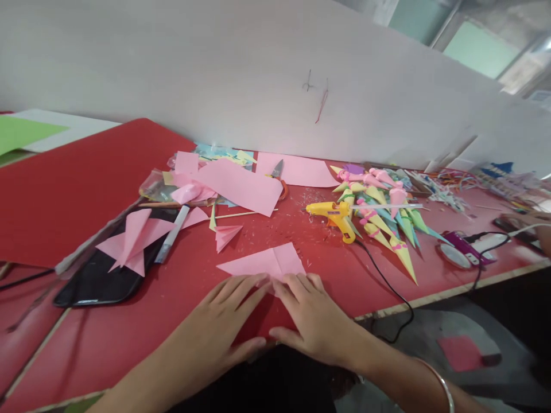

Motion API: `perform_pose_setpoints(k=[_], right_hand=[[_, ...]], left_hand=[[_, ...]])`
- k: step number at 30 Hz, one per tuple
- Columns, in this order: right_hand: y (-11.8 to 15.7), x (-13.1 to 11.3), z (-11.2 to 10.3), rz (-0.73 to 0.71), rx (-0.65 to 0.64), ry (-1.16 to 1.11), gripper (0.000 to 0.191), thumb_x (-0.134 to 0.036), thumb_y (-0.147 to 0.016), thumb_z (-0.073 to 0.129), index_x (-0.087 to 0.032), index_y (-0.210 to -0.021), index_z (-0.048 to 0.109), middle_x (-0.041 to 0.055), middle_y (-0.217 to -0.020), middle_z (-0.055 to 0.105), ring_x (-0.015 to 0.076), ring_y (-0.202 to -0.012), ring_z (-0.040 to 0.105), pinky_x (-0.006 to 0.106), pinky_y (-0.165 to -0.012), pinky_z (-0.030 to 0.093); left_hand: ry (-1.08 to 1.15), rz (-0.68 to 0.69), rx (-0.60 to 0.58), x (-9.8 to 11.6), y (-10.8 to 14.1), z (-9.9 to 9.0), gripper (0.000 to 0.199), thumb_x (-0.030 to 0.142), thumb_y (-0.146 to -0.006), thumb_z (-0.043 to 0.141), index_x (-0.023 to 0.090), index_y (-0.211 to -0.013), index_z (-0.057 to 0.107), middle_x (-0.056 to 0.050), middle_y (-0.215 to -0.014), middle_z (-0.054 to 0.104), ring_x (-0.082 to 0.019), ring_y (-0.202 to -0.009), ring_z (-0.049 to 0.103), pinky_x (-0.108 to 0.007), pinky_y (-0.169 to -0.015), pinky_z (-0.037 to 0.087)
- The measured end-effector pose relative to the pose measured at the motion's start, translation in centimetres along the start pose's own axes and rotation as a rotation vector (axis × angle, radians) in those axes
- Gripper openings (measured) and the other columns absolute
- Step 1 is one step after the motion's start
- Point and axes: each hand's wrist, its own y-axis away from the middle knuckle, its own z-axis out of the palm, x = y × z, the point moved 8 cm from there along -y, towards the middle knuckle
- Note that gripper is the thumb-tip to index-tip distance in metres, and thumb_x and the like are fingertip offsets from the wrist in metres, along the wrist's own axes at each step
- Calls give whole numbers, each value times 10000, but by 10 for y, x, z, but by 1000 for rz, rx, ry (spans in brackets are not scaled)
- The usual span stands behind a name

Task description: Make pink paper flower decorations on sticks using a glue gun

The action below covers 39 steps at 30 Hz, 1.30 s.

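Observation:
A folded piece of pink paper [258,263] lies flat on the red table, a crease showing near its middle. My left hand [230,310] and my right hand [314,315] press on its near edge with outstretched fingers, their fingertips almost meeting. Both thumbs point inward below the paper, and the hands cover its near part. Just beyond sits a small pleated pink paper piece [227,236]. To the left, a pink folded paper shape [135,238] rests on a black phone-like slab [97,284], beside a white marker [172,235].
A yellow glue gun [333,215] lies to the right, its black cord [383,278] running over the table edge. Behind it are several pastel paper cones [381,201]. Scissors [282,186] and pink sheets [241,183] lie farther back. Another person's hand [529,221] is at far right.

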Motion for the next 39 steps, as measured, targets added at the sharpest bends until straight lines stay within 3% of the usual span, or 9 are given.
perform_pose_setpoints(k=[3,7,10,13,16,21,26,33,39], right_hand=[[1,8,-5,-9,6,-58,654,-585,-850,457,-132,-1321,450,175,-1307,489,294,-1156,445,467,-967,356],[8,23,-5,-90,-76,-59,896,-736,-700,516,-259,-1426,294,132,-1497,278,334,-1360,224,560,-1074,166],[14,28,-1,-125,-101,-3,901,-753,-694,499,-315,-1440,245,121,-1506,274,352,-1367,212,627,-1053,119],[18,23,2,-138,-56,64,818,-746,-728,462,-322,-1412,314,138,-1425,396,342,-1291,337,627,-1028,161],[20,11,5,-137,2,66,768,-731,-737,470,-263,-1345,435,138,-1245,536,296,-1112,472,509,-974,302],[18,4,1,-88,64,-14,548,-583,-859,449,-198,-1240,530,109,-1085,593,232,-970,503,374,-879,353],[17,6,-8,-152,26,-99,489,-507,-855,532,-229,-1257,510,71,-1261,541,212,-1129,457,363,-970,284],[15,-2,-5,-196,105,-36,211,-227,-906,494,-208,-1078,615,59,-1031,619,172,-916,531,315,-829,346],[13,-10,-5,-236,187,29,226,-215,-937,440,-191,-888,660,37,-786,608,169,-753,507,296,-661,341]], left_hand=[[-36,23,-19,5,-2,-2,626,549,-824,521,234,-1356,426,-84,-1293,580,-275,-1160,539,-441,-977,440],[-69,-17,-38,-4,0,-2,649,490,-763,610,196,-1322,460,-109,-1319,558,-289,-1168,542,-439,-971,451],[-57,-35,-44,-7,0,-1,674,465,-714,650,189,-1302,470,-121,-1332,544,-294,-1172,542,-438,-975,450],[-32,-35,-25,-1,-3,-3,672,471,-702,649,194,-1289,475,-127,-1303,566,-297,-1154,556,-434,-956,463],[6,-6,-50,13,-9,-8,623,418,-683,661,195,-1246,513,-116,-1258,599,-287,-1130,572,-415,-939,476],[-20,19,-138,30,-13,-7,577,305,-645,680,162,-1192,566,-110,-1230,623,-293,-1088,596,-428,-936,485],[-129,85,-73,27,-4,-5,445,120,-768,499,212,-1196,578,-70,-1204,650,-236,-1010,647,-369,-889,511],[-72,168,77,26,5,-19,370,92,-838,433,253,-1125,602,-9,-1049,703,-192,-947,649,-331,-868,496],[-57,135,165,32,13,-19,333,120,-893,357,222,-1047,634,-17,-907,715,-175,-791,650,-301,-700,503]])
